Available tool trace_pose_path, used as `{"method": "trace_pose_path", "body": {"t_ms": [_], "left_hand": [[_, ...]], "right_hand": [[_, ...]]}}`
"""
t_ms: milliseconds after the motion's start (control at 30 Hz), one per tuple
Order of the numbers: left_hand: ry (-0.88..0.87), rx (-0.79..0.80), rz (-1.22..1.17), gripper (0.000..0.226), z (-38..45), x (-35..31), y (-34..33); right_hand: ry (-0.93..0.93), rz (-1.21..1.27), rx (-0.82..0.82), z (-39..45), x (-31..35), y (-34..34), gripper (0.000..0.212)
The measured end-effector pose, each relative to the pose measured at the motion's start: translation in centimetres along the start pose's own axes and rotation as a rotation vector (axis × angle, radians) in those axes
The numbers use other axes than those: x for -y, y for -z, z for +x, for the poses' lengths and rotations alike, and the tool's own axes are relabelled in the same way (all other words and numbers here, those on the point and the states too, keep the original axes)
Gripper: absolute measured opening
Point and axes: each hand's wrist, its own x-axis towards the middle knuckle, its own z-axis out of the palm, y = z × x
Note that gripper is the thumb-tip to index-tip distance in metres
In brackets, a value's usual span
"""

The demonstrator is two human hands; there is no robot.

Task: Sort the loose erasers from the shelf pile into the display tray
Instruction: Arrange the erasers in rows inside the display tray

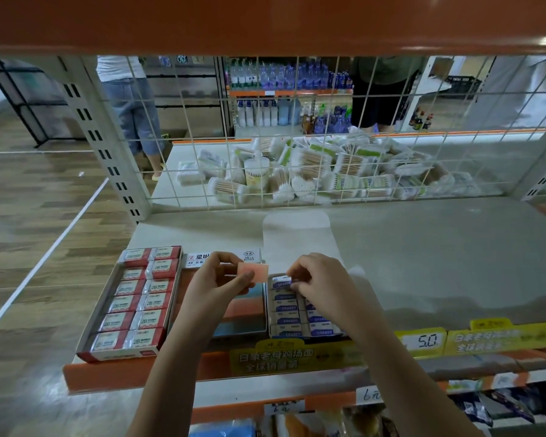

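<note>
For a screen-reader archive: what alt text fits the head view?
Left hand pinches a pink eraser over the shelf, while the right hand sets a blue-labelled eraser into the display tray. A box of red 2B erasers sits left.

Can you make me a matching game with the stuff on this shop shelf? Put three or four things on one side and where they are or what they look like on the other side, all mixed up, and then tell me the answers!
Things:
1. pink eraser
2. red and white erasers
3. blue and white erasers
4. cotton swab packs

Places:
A. piled behind the wire grid
B. pinched in the left hand
C. in the tray under the right hand
D. in rows in the tray farthest left

Pairs: 1-B, 2-D, 3-C, 4-A
</note>
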Motion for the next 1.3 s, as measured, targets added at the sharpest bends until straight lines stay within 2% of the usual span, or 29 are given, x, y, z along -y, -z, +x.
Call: {"method": "trace_pose_path", "body": {"t_ms": [100,300,467,700,900,1000,1300], "left_hand": [[0.003,0.005,0.005,0.017,0.1,0.1,-0.1],[-0.008,0.014,0.010,0.017,0.1,0.0,-0.1],[-0.018,0.014,0.023,0.017,-0.2,0.0,0.1],[-0.021,0.022,-0.021,0.016,-0.6,-0.5,-0.1],[-0.055,0.101,-0.112,0.014,-1.0,-2.0,-1.5],[-0.049,0.149,-0.081,0.013,-0.9,-2.0,-2.4],[-0.002,0.125,-0.054,0.013,-0.7,-1.1,-1.2]], "right_hand": [[0.011,0.025,-0.031,-0.5,-0.2,-0.4,0.010],[0.035,-0.016,-0.016,-0.9,0.1,-0.5,0.023],[0.021,-0.026,-0.078,-1.4,0.3,-1.0,0.019],[-0.005,0.069,-0.061,-0.9,0.5,-0.7,0.027],[0.047,-0.117,-0.027,-0.5,1.0,-0.3,0.021],[0.037,-0.158,-0.024,-0.2,1.0,0.1,0.018],[0.013,-0.053,-0.004,-0.4,0.7,0.0,0.020]]}}
